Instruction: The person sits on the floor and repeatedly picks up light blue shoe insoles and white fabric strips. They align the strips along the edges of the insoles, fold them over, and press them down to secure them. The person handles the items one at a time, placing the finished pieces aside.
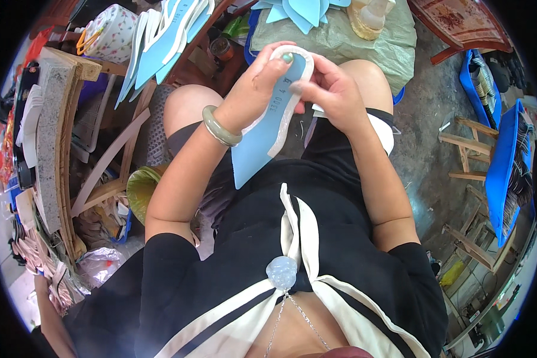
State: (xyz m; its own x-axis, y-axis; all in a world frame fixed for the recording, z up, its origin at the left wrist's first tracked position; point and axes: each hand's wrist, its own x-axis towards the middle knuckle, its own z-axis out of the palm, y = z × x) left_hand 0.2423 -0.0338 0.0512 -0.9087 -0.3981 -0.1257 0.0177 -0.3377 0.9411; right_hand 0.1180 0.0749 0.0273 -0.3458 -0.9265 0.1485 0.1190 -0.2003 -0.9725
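A light blue insole-shaped piece (258,148) with a white band along its edge hangs tilted above my lap, its rounded end up and its pointed end down to the left. My left hand (250,89) is closed round its left side near the rounded end, thumb on the blue face. At the opposite edge, my right hand (338,100) pinches the white band between thumb and fingers. Some of its fingers are hidden behind the piece.
Similar blue pieces with white edging (155,45) lie bunched at upper left, and plain blue ones (298,11) rest on a green cloth surface (346,56) ahead. A yellowish container (367,21) stands there. Blue trays (504,179) and wooden frames are right; another person's arm (51,319) shows lower left.
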